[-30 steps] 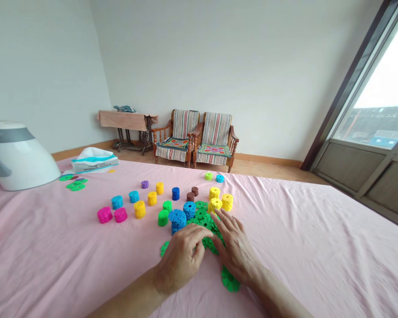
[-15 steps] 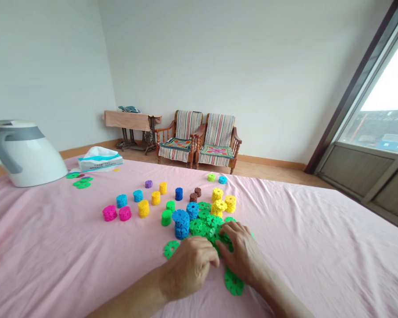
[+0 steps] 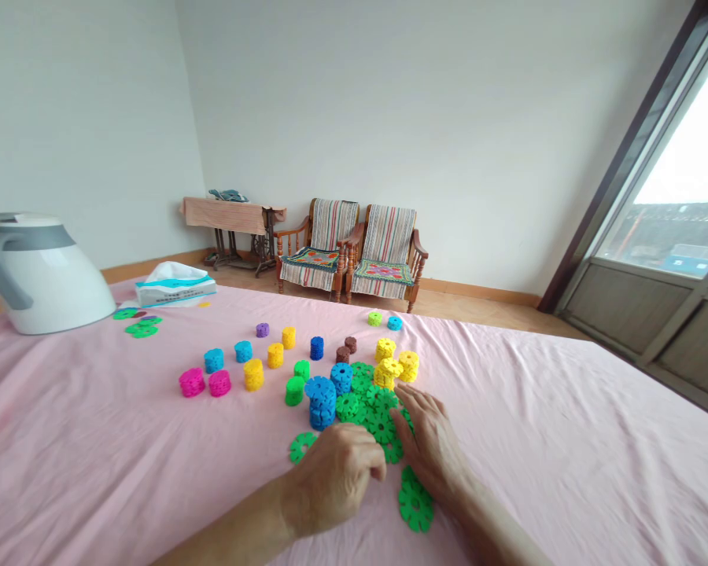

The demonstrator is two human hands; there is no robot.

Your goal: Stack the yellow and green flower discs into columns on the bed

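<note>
1. The left hand (image 3: 330,489) is curled, knuckles up, at the near edge of the pile. Its fingers are bent in, and whether they have hold of anything cannot be told from this view. Compared with the previous frame, it sits slightly nearer and further left.
2. The right hand (image 3: 428,444) is open with its fingers spread and slanting toward the far left, and it grips nothing. Its fingertips (image 3: 402,395) lie on or just over the far right part of the pile, further away than in the previous frame.
3. The pile of green snowflake discs (image 3: 369,409) lies between the two hands. With the right hand further back, more of its discs now show.
4. A loose green disc (image 3: 303,446) lies just left of the left hand, and another green stack (image 3: 416,503) lies on its side beside the right wrist.
5. A blue disc stack (image 3: 322,402) touches the pile's left edge, and yellow stacks (image 3: 396,369) stand at its far right.
6. Further stacks in magenta, cyan, yellow, blue, brown and green stand in loose rows on the pink bedsheet (image 3: 566,440).
7. At far left stand a white jug (image 3: 41,275) and a tissue box (image 3: 174,288). Two wooden armchairs (image 3: 354,251) stand beyond the bed. The whole scene sits slightly differently in the view.
</note>
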